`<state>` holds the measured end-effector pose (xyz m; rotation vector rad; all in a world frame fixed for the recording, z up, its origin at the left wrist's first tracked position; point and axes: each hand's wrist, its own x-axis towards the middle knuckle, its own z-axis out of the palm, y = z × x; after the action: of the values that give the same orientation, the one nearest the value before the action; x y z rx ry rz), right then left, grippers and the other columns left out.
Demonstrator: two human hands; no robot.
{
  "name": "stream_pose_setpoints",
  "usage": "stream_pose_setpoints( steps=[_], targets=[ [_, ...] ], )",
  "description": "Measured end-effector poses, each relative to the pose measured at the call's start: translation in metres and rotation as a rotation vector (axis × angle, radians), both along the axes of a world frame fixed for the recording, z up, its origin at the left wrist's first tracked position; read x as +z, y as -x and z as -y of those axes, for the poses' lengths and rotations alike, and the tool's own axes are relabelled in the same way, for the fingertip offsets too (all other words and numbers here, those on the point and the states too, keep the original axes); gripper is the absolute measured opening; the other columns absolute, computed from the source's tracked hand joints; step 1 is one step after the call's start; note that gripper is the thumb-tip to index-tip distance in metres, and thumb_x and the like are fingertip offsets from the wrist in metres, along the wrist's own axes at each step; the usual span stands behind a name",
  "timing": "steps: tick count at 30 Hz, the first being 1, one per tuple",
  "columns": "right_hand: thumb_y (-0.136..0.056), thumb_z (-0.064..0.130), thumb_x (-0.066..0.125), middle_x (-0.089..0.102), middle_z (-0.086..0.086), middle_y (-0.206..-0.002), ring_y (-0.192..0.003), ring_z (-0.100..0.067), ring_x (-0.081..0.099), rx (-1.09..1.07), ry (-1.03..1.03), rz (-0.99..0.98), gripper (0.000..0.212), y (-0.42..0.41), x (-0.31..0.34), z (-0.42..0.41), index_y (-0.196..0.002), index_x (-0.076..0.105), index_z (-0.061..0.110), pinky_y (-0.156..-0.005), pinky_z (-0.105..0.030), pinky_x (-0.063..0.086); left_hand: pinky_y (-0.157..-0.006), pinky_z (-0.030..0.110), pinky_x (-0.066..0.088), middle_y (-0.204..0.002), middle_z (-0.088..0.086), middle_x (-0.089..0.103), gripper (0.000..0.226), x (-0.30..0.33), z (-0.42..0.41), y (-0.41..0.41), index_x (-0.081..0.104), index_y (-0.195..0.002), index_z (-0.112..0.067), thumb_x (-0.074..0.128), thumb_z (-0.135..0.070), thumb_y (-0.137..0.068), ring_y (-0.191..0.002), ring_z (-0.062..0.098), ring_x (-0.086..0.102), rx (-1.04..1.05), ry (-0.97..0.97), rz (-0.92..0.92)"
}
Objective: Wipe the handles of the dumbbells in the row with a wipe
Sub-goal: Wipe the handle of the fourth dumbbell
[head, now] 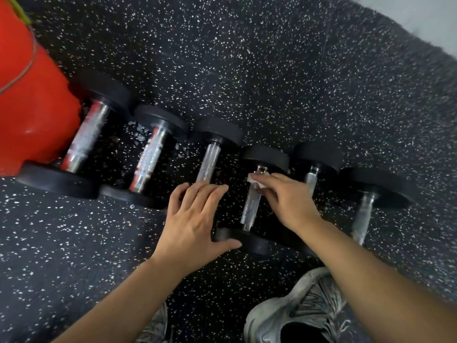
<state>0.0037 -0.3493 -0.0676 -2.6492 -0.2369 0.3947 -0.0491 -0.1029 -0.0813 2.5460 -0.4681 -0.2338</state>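
1. While six dumbbells lie in a row on the speckled rubber floor [272, 70], the right hand [289, 199] pinches a white wipe [256, 180] against the far end of the fourth dumbbell's handle [251, 206], counting from the left.
2. Only a small corner of the wipe shows past the curled fingers; the rest is hidden under the hand.
3. The left hand [195, 219] is spread flat with straight fingers and grips nothing, lying over the near end of the third dumbbell [212, 149], whose near weight it covers completely. Its thumb reaches toward the fourth dumbbell's near weight [247, 238]; whether it touches is unclear.
4. The first dumbbell [84, 137] and the second dumbbell [150, 157] have chrome handles with red reflections from the red object [29, 107] at the left, which is cut off by the frame edge.
5. The fifth dumbbell [312, 169] is mostly hidden behind the right hand and forearm; the sixth dumbbell [366, 206] is blurred.
6. A grey shoe [304, 310] shows at the bottom edge, partly cut off.
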Motion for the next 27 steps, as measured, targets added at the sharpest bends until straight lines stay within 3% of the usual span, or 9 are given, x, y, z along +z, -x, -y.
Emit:
stream_pose_setpoints(
  steps=[4, 7, 10, 14, 17, 21, 24, 27],
  targets=[
    [-0.094, 0.009, 0.066, 0.071, 0.01, -0.113, -0.102, -0.013, 0.069, 0.129, -0.008, -0.06, 0.041, 0.007, 0.003, 0.009, -0.131, 0.068, 0.026, -0.088, -0.025, 0.052, -0.121, 0.053, 0.024, -0.142, -0.001, 0.056, 0.11, 0.002, 0.005, 0.0, 0.046, -0.149, -0.017, 0.063, -0.09, -0.068, -0.142, 0.023, 0.045, 0.008, -0.044, -0.003],
    [-0.097, 0.017, 0.063, 0.069, 0.012, -0.11, -0.098, -0.007, 0.065, 0.264, -0.013, -0.136, 0.04, 0.024, 0.003, 0.015, -0.135, 0.064, 0.03, -0.084, -0.018, 0.047, -0.122, 0.052, 0.022, -0.143, -0.001, 0.056, 0.111, 0.002, 0.007, 0.0, 0.045, -0.149, -0.017, 0.058, -0.092, -0.068, -0.143, 0.023, 0.043, 0.009, -0.069, -0.011],
    [-0.098, 0.023, 0.061, 0.061, 0.018, -0.097, -0.083, 0.002, 0.054, 0.331, -0.043, -0.099, 0.041, 0.038, 0.005, 0.016, -0.138, 0.061, 0.033, -0.073, -0.014, 0.043, -0.122, 0.053, 0.023, -0.144, -0.001, 0.055, 0.113, 0.002, 0.007, -0.001, 0.044, -0.15, -0.018, 0.054, -0.095, -0.068, -0.143, 0.023, 0.043, 0.016, -0.108, -0.03],
    [-0.086, 0.018, 0.074, 0.069, 0.01, -0.093, -0.081, -0.012, 0.067, 0.498, 0.065, 0.013, 0.048, 0.035, 0.001, 0.016, -0.129, 0.067, 0.035, -0.068, -0.027, 0.054, -0.12, 0.055, 0.026, -0.143, -0.001, 0.056, 0.114, 0.002, 0.007, -0.001, 0.045, -0.149, -0.018, 0.05, -0.098, -0.068, -0.142, 0.023, 0.044, 0.016, -0.129, -0.036],
    [-0.079, 0.011, 0.08, 0.068, 0.008, -0.086, -0.075, -0.016, 0.068, 0.407, 0.063, 0.133, 0.047, 0.018, -0.004, 0.017, -0.123, 0.073, 0.028, -0.063, -0.026, 0.055, -0.12, 0.055, 0.026, -0.142, -0.001, 0.057, 0.113, 0.003, 0.007, -0.002, 0.045, -0.149, -0.018, 0.049, -0.098, -0.069, -0.142, 0.024, 0.045, 0.011, -0.135, -0.037],
    [-0.093, 0.021, 0.066, 0.074, 0.009, -0.106, -0.09, -0.015, 0.071, 0.076, 0.019, 0.166, 0.04, -0.004, 0.002, 0.018, -0.132, 0.067, 0.03, -0.075, -0.033, 0.06, -0.122, 0.052, 0.023, -0.142, -0.001, 0.056, 0.113, 0.005, 0.006, -0.001, 0.046, -0.149, -0.017, 0.05, -0.097, -0.069, -0.142, 0.023, 0.044, 0.016, -0.134, -0.036],
    [-0.099, 0.023, 0.059, 0.069, 0.011, -0.129, -0.113, -0.016, 0.068, 0.047, 0.058, 0.056, 0.042, -0.002, -0.002, 0.011, -0.14, 0.06, 0.037, -0.089, -0.029, 0.055, -0.123, 0.051, 0.021, -0.142, -0.001, 0.056, 0.113, 0.007, 0.007, 0.0, 0.045, -0.149, -0.018, 0.053, -0.096, -0.068, -0.142, 0.023, 0.044, 0.02, -0.131, -0.039],
    [-0.098, 0.015, 0.06, 0.07, 0.01, -0.124, -0.111, -0.017, 0.068, 0.084, 0.023, -0.022, 0.046, 0.004, -0.004, 0.01, -0.139, 0.06, 0.035, -0.09, -0.028, 0.052, -0.122, 0.051, 0.022, -0.142, 0.0, 0.056, 0.113, 0.008, 0.008, -0.001, 0.043, -0.15, -0.019, 0.052, -0.096, -0.068, -0.141, 0.024, 0.044, 0.022, -0.137, -0.043]
  ],
)
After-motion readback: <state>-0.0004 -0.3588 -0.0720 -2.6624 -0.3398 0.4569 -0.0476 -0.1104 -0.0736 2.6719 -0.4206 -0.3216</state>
